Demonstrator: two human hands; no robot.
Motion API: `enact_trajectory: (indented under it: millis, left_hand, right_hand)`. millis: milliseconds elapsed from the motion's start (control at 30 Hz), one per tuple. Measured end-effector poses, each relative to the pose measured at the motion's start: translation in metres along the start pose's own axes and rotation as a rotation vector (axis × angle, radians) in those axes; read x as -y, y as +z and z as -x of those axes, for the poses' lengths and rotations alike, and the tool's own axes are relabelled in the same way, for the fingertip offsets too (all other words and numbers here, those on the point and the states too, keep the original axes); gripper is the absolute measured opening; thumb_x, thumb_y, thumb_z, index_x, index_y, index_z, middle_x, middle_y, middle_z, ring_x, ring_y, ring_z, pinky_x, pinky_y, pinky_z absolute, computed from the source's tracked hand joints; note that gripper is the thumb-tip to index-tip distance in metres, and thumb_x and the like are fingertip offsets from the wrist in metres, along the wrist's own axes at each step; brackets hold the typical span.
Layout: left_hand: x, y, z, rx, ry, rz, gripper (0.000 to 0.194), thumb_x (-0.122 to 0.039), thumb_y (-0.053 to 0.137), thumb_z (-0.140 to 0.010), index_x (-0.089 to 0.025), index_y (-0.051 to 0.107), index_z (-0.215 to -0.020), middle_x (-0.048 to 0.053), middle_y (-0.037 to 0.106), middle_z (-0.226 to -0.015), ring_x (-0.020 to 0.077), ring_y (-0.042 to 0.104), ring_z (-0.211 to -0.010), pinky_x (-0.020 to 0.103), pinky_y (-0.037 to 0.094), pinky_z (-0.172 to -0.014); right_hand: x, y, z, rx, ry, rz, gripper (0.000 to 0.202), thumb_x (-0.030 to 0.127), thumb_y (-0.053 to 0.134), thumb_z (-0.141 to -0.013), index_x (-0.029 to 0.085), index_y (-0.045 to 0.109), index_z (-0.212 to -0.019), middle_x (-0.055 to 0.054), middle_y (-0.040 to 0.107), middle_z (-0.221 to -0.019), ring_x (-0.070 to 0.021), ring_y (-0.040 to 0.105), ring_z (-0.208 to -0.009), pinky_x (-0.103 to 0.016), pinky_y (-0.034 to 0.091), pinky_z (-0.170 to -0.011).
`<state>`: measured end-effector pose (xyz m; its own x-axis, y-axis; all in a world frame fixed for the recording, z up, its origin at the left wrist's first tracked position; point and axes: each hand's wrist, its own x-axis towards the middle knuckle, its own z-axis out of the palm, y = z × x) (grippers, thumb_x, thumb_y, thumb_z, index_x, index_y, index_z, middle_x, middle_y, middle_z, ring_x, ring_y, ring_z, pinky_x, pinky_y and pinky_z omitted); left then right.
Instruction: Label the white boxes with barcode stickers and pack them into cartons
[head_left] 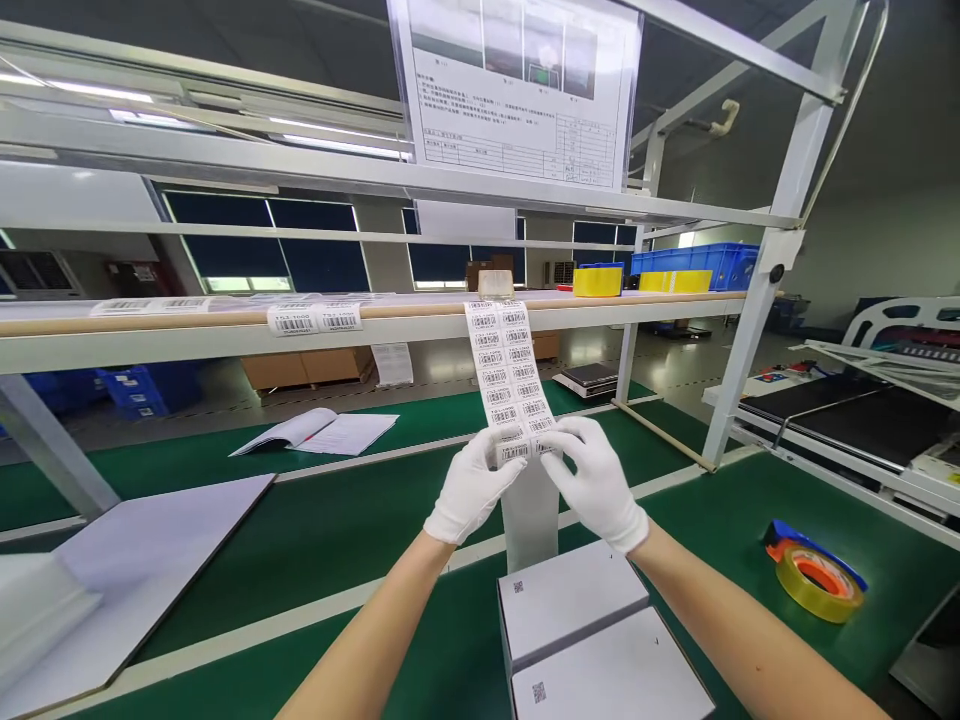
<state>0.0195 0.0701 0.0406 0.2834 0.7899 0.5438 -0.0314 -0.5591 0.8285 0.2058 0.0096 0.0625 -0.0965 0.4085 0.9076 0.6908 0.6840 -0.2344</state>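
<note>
Open booklet [351, 434], tape roll [806, 597], blue bin [701, 262], printed sheet [517, 95] overhead

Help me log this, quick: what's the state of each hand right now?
Left hand: closed, holding the lower left edge of the label strip.
Right hand: closed, holding its lower right edge.

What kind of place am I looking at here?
Likely a factory workstation, perhaps for packing: there's a strip of barcode labels, two white boxes, and a printed sheet mounted on the rack.
</note>
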Motion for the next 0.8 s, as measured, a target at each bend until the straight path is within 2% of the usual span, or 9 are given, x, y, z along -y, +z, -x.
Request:
enact_trajectory:
  millis: [67, 167, 367, 500, 600, 700, 733, 800]
  left_hand:
    - [-0.003, -0.001, 0.001, -0.003, 0.006, 0.014, 0.043, -0.032, 0.076, -0.083, -0.021, 0.068, -0.124, 0.01, 0.074, -0.131, 0.0275, 0.07, -0.122, 0.047, 0.056, -0.109]
    - [-0.006, -0.003, 0.003, 0.009, 0.032, 0.048, 0.039, -0.031, 0.075, -0.084, -0.021, 0.069, -0.121, 0.01, 0.074, -0.129, 0.0267, 0.07, -0.121, 0.046, 0.054, -0.11]
    - [-0.008, 0.0, 0.001, 0.036, 0.053, 0.082, 0.038, -0.032, 0.073, -0.085, -0.018, 0.067, -0.12, 0.011, 0.075, -0.127, 0.0254, 0.072, -0.118, 0.045, 0.057, -0.107]
    - [-0.015, -0.004, 0.001, 0.058, 0.022, 0.012, 0.044, -0.033, 0.075, -0.082, -0.019, 0.067, -0.123, 0.01, 0.074, -0.129, 0.0264, 0.07, -0.118, 0.045, 0.056, -0.106]
    - [-0.015, -0.013, 0.018, 0.057, -0.036, -0.104, 0.067, -0.033, 0.083, -0.076, -0.024, 0.062, -0.139, 0.009, 0.065, -0.144, 0.0296, 0.066, -0.122, 0.049, 0.054, -0.106]
    - [0.0, -0.019, 0.058, 0.027, -0.129, -0.28, 0.076, -0.039, 0.079, -0.083, -0.031, 0.05, -0.153, 0.007, 0.055, -0.155, 0.0305, 0.061, -0.129, 0.052, 0.051, -0.11]
    - [0.008, -0.018, 0.075, 0.065, -0.186, -0.288, 0.077, -0.042, 0.076, -0.086, -0.032, 0.045, -0.157, 0.008, 0.053, -0.157, 0.031, 0.058, -0.134, 0.052, 0.048, -0.114]
    - [0.026, -0.011, 0.108, 0.228, -0.329, -0.191, 0.089, -0.048, 0.077, -0.086, -0.032, 0.035, -0.162, 0.01, 0.047, -0.163, 0.0333, 0.047, -0.147, 0.055, 0.039, -0.122]
  right_hand:
    - [-0.004, 0.014, -0.007, -0.032, -0.073, 0.025, 0.021, 0.014, 0.06, -0.096, 0.024, 0.074, -0.108, -0.01, 0.069, -0.111, -0.0263, 0.062, -0.11, -0.047, 0.055, -0.097]
    - [-0.007, 0.023, -0.011, -0.029, -0.121, 0.062, 0.022, 0.015, 0.061, -0.097, 0.026, 0.075, -0.109, -0.008, 0.069, -0.109, -0.0259, 0.064, -0.108, -0.047, 0.058, -0.094]
    - [-0.003, 0.022, -0.017, -0.038, -0.239, 0.084, 0.014, 0.015, 0.065, -0.096, 0.024, 0.076, -0.097, -0.008, 0.073, -0.102, -0.0251, 0.065, -0.103, -0.047, 0.058, -0.092]
    - [0.009, 0.015, -0.012, -0.042, -0.234, 0.089, 0.016, 0.011, 0.063, -0.096, 0.023, 0.073, -0.092, -0.008, 0.072, -0.1, -0.0244, 0.065, -0.102, -0.046, 0.057, -0.092]
    - [0.027, -0.012, 0.022, 0.021, -0.145, 0.113, 0.018, 0.007, 0.061, -0.095, 0.022, 0.071, -0.098, -0.01, 0.069, -0.109, -0.0264, 0.063, -0.112, -0.049, 0.055, -0.099]
    - [0.046, -0.052, 0.081, 0.2, 0.038, 0.179, 0.034, 0.008, 0.059, -0.096, 0.024, 0.066, -0.125, -0.012, 0.063, -0.126, -0.0291, 0.056, -0.127, -0.053, 0.049, -0.109]
    - [0.051, -0.064, 0.103, 0.278, 0.115, 0.212, 0.042, 0.01, 0.058, -0.097, 0.025, 0.061, -0.136, -0.013, 0.061, -0.131, -0.03, 0.054, -0.13, -0.054, 0.048, -0.111]
    - [0.056, -0.08, 0.145, 0.417, 0.259, 0.268, 0.055, 0.015, 0.056, -0.098, 0.026, 0.048, -0.151, -0.014, 0.057, -0.138, -0.0322, 0.052, -0.132, -0.055, 0.049, -0.11]
